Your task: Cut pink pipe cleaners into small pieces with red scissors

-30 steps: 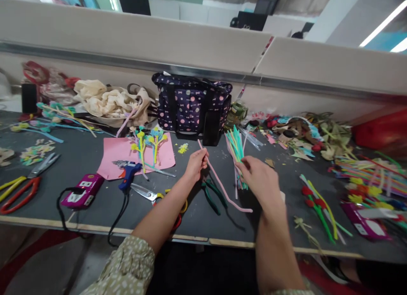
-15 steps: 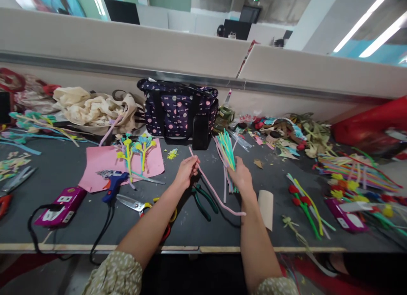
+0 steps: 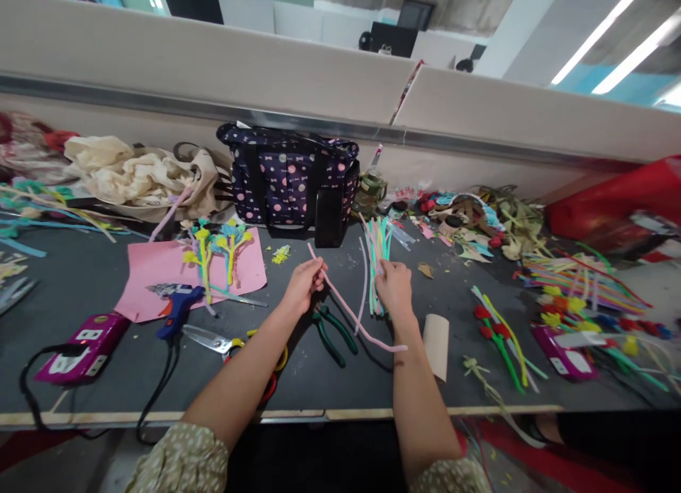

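A long pink pipe cleaner point(image 3: 348, 312) is pinched in my left hand point(image 3: 306, 286). Its short end points up past the fingers, and the rest slants down to the right, reaching my right forearm. My right hand point(image 3: 394, 287) has its fingers closed at the right side of a bundle of green, white and pink pipe cleaners point(image 3: 379, 241) lying on the table. How many strands it grips is hidden. One lilac pipe cleaner point(image 3: 364, 280) lies just left of the bundle. Green-handled pliers point(image 3: 335, 335) rest below my left hand.
Scissors point(image 3: 210, 339) lie partly under my left forearm, beside a blue glue gun point(image 3: 179, 312). Pipe-cleaner flowers point(image 3: 231, 252) rest on pink paper point(image 3: 152, 277). A cardboard tube point(image 3: 436, 347) lies right of my right forearm. A patterned bag point(image 3: 287, 174) and a phone point(image 3: 328, 218) stand behind.
My right hand has drawn back slightly, its fingers now bent in at the bundle's edge. A lilac strand now lies apart on the bundle's left. My left hand keeps its pink pipe cleaner.
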`<state>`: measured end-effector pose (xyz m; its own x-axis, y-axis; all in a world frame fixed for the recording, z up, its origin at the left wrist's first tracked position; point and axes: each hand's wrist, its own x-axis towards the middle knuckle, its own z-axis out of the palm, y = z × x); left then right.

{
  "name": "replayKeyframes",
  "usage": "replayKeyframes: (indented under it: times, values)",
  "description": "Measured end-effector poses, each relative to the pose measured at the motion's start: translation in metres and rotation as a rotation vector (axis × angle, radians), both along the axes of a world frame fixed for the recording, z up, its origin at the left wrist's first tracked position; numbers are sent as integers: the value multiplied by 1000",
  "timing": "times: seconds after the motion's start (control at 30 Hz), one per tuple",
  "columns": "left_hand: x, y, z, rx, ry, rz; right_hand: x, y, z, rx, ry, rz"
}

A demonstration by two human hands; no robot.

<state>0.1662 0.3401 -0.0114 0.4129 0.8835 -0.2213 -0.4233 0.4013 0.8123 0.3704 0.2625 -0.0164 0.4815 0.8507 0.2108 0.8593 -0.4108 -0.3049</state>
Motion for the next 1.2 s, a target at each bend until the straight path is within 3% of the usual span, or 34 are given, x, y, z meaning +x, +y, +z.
replayKeyframes:
  times: [0.4, 0.63, 1.07, 1.2]
  values:
    - [0, 1, -5, 1, 1, -12, 1, 11, 5, 1, -64, -33]
    - [0, 1, -4, 1, 6, -11, -3, 11, 6, -42, 10, -199]
    - [-1, 5, -10, -30, 6, 30, -1, 4, 5, 123, 216, -182]
    - [3, 14, -6, -186, 4, 38, -2, 2, 1, 231, 220, -152]
